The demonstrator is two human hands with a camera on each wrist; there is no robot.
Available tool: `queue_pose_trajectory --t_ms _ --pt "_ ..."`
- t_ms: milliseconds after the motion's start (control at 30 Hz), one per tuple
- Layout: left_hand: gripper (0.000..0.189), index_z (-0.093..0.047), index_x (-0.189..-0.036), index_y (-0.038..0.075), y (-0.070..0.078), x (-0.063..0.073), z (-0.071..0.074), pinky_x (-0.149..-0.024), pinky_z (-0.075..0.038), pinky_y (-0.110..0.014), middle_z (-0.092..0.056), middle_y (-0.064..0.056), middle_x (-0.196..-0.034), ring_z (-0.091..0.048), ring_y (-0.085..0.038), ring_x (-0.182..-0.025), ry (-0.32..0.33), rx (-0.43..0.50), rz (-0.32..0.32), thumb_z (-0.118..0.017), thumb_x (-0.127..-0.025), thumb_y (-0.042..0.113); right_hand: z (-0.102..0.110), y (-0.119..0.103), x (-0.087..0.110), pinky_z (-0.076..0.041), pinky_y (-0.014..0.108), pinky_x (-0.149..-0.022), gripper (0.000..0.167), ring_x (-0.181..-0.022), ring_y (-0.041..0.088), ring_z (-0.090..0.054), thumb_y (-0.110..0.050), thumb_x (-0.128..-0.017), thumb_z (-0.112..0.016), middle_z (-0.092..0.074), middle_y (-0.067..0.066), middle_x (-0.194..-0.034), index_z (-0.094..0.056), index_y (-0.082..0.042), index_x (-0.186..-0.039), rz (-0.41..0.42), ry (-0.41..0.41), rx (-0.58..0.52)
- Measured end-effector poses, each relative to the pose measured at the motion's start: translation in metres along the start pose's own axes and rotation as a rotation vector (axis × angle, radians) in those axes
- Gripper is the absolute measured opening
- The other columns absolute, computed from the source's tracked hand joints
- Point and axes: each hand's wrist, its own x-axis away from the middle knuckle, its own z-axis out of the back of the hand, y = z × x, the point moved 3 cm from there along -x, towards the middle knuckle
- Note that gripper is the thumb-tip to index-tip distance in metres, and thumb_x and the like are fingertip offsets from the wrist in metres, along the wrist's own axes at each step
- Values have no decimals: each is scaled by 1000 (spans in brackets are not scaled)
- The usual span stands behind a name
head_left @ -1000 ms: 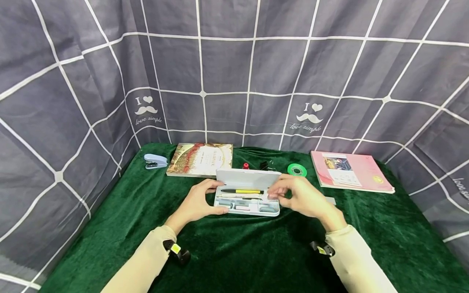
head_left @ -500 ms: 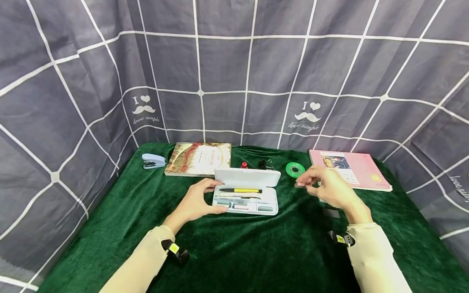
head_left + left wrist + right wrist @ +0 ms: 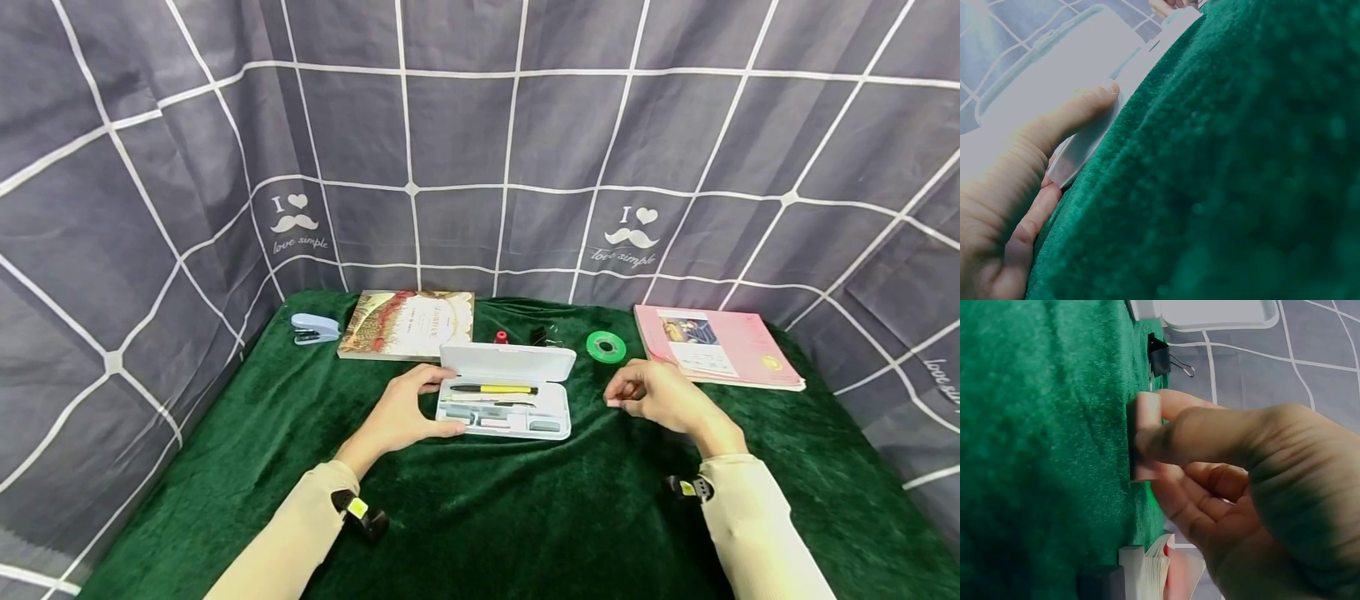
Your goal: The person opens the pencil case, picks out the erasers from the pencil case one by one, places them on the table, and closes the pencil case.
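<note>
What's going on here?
A person has a white pencil case open on the green cloth, with a yellow-and-black pen among the things inside. The left hand grips the case's left end. The right hand pinches a small pale block outside the case, to its right; I can't tell whether it touches the cloth.

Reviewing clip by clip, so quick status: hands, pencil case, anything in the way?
Left hand grips open white plastic pencil case, left end. Right hand pinches small pale pink rectangular block, right of the case. No obstruction seen between block and case.
</note>
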Motion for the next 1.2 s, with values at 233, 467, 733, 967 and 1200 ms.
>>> queue_pose_trajectory --t_ms 233,467,733,967,1200 --pt "83 -68 -149 19 -1 1 0 -117 -57 -51 -66 -5 -147 -70 -31 -134 7 -8 -3 -104 -79 43 -2 0 1 -56 23 -73 22 -85 13 -68 5 -91 -87 -74 1 -97 -83 -16 -99 -39 -49 -24" --pt "83 -68 -149 18 0 1 0 -117 -57 -50 -66 -5 -147 -70 -31 -134 8 -7 -3 -104 -79 42 0 4 1 -59 23 -75 19 -87 13 -71 1 -93 -88 -77 0 -97 -83 -15 -101 -35 -48 -21" --pt "83 -68 -150 18 2 1 0 -117 -57 -50 -66 -5 -147 -69 -32 -135 5 -3 0 -104 -79 41 17 -12 3 -66 39 -92 27 -104 28 -78 -3 -97 -86 -81 12 -115 -82 -6 -123 -16 71 -107" --pt "83 -68 -150 16 2 2 1 -117 -57 -50 -66 -6 -148 -69 -32 -135 4 -7 -6 -104 -79 40 16 -45 -3 -70 38 -87 29 -101 25 -79 1 -97 -85 -82 8 -114 -81 -7 -125 29 68 -252" --pt "83 -68 -150 16 0 0 -1 -117 -57 -48 -66 -6 -148 -70 -32 -134 1 -12 -16 -104 -79 40 -9 -70 -13 -68 38 -88 29 -98 15 -79 1 -95 -87 -83 10 -111 -82 -6 -122 127 19 -221"
